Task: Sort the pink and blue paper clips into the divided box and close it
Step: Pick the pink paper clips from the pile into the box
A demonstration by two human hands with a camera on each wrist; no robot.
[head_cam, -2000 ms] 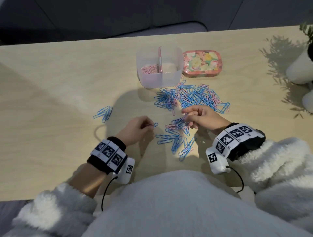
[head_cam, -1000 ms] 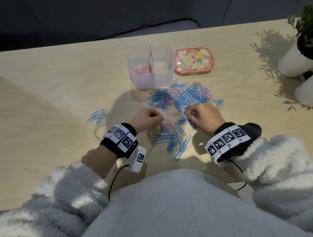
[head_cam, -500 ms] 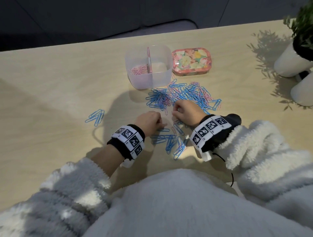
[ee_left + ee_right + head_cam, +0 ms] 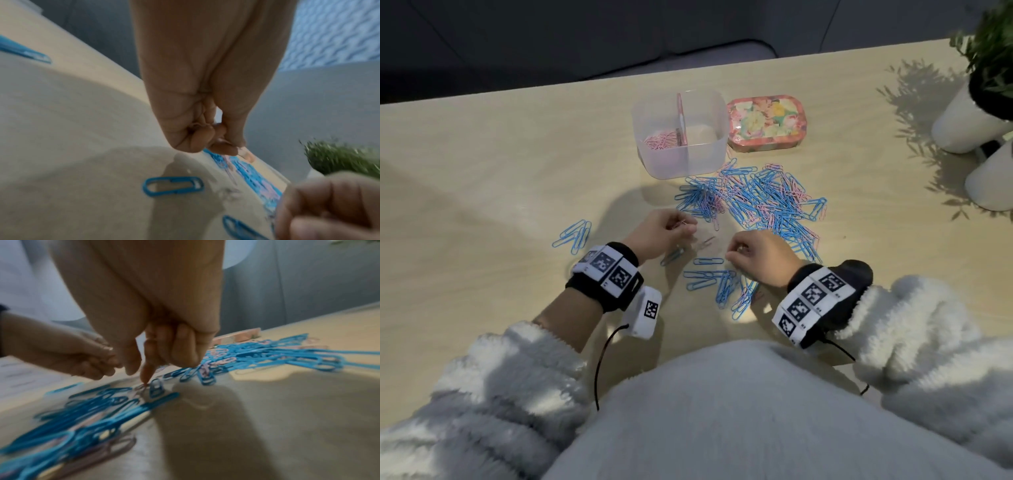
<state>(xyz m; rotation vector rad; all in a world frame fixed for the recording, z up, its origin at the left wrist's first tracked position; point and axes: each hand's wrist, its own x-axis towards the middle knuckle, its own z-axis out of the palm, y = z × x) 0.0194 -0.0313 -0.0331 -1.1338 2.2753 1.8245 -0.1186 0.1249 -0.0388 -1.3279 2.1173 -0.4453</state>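
A clear divided box (image 4: 709,154) stands open at the far middle of the table, with pink paper clips (image 4: 661,140) in its left compartment. Its floral lid (image 4: 765,123) lies to the right of it. A mixed pile of blue and pink clips (image 4: 760,202) spreads in front of the box, and looser blue clips (image 4: 722,284) lie nearer me. My left hand (image 4: 678,228) (image 4: 213,142) is curled and pinches a thin pink clip. My right hand (image 4: 736,255) (image 4: 139,374) has curled fingers; its index fingertip (image 4: 145,381) presses a pink clip on the table, thumb beside it.
A small group of blue clips (image 4: 575,234) lies apart at the left. Two white plant pots (image 4: 969,126) stand at the right edge. One blue clip (image 4: 172,186) lies just under my left hand. The table's far edge runs behind the box.
My right hand has drawn back from the pile's edge toward me and pokes at the loose clips. My left hand has shifted a little away from me, still curled.
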